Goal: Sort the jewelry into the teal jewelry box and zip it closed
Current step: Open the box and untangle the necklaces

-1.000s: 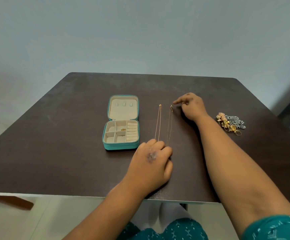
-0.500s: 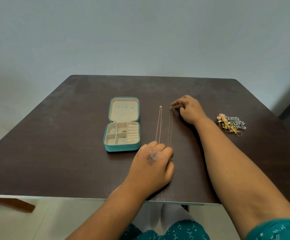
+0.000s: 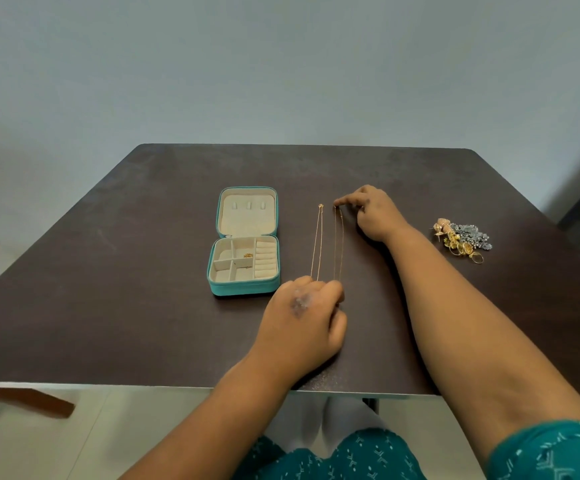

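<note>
Gold and hair-fine, the chain (image 3: 338, 247) is stretched flat mid-desk (image 3: 108, 271), pinched at its far end by the right hand (image 3: 371, 213) and its near end by the closed left hand (image 3: 302, 323), and is judged light, limp, tangle-prone.

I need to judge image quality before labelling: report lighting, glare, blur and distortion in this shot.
Head view: soft, even light, faint shadows under both hands; no strong glare on the dark brown table; wide-angle stretch at the edges; the thin gold chains and the open teal jewelry box stay sharp.
</note>
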